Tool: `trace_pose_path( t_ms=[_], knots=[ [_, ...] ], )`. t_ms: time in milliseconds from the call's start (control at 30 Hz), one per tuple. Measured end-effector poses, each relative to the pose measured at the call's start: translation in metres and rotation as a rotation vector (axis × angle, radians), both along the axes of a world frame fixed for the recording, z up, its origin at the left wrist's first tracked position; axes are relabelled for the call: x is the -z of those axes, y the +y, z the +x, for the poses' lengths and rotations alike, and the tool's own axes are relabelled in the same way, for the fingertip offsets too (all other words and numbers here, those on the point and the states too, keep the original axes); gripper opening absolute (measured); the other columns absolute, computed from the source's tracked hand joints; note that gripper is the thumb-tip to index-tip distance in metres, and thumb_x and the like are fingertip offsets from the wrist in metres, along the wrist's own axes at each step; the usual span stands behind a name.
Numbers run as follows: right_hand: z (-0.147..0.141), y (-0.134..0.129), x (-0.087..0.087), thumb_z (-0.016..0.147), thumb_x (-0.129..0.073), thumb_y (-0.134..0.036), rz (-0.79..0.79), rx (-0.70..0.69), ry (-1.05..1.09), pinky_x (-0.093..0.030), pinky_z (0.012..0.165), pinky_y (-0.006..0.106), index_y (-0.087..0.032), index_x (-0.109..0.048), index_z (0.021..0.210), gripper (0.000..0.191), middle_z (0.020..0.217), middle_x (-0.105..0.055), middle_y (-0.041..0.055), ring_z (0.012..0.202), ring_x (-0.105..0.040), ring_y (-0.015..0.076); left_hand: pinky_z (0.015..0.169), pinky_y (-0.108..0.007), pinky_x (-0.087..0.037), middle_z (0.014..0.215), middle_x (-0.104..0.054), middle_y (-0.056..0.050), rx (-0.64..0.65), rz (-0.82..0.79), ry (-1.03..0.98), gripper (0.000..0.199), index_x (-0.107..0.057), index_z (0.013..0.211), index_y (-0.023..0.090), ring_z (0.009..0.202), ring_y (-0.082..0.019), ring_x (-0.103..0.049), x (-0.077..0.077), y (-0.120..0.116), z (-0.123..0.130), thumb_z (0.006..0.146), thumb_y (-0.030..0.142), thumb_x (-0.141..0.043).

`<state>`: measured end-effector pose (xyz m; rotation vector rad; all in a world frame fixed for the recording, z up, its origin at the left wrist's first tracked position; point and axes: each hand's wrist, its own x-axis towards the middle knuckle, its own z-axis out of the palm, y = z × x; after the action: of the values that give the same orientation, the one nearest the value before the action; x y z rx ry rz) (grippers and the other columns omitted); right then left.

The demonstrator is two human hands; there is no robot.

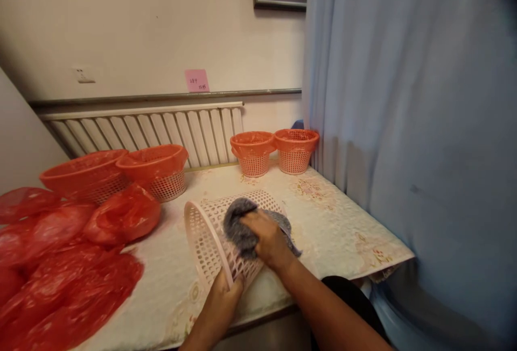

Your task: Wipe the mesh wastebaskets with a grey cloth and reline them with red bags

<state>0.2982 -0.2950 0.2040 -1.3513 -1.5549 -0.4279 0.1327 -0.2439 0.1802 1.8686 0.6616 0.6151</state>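
A pale pink perforated plastic basket (205,232) lies tipped on its side on the table, its mouth turned to the left. My left hand (226,298) grips the near part of its rim, thumb and fingers on either side. Bunched in my right hand (266,235) is a grey cloth (240,227), pressed against the basket's outer wall. Part of the cloth trails to the right of my wrist. The fingertips of my right hand are partly hidden in the cloth.
Two baskets lined with red bags (253,154) stand at the back right, two more (167,178) at the back left. Loose red plastic bags (76,286) cover the table's left side. A blue curtain (383,98) hangs along the right; a radiator (161,130) is behind the table.
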Motion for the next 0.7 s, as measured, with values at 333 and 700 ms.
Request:
trace_pose_path(
  t_ms=[333,700],
  knots=[
    [0.082,0.005,0.032,0.068,-0.043,-0.004,-0.131,0.620,0.412,-0.045,0.091,0.031,-0.019,-0.065,0.110,0.049,0.105,-0.069,0.0067,0.100,-0.061,0.0223,0.115,-0.046,-0.025,0.126,-0.064,-0.011,0.234,-0.045,0.122,0.042,-0.065,0.117,0.018,0.131,-0.032,-0.044,0.016,-0.002,-0.017,0.077,0.032,-0.062],
    [0.035,0.010,0.015,0.064,-0.045,0.000,-0.023,0.325,0.299,-0.039,0.103,0.034,-0.019,-0.064,0.111,0.054,0.117,-0.065,0.0059,0.112,-0.056,0.0202,0.106,-0.044,-0.039,0.119,-0.067,-0.011,0.061,-0.329,-0.197,0.048,-0.056,0.126,0.014,0.117,-0.027,-0.058,-0.044,0.015,0.013,0.082,0.033,-0.057]
  ],
)
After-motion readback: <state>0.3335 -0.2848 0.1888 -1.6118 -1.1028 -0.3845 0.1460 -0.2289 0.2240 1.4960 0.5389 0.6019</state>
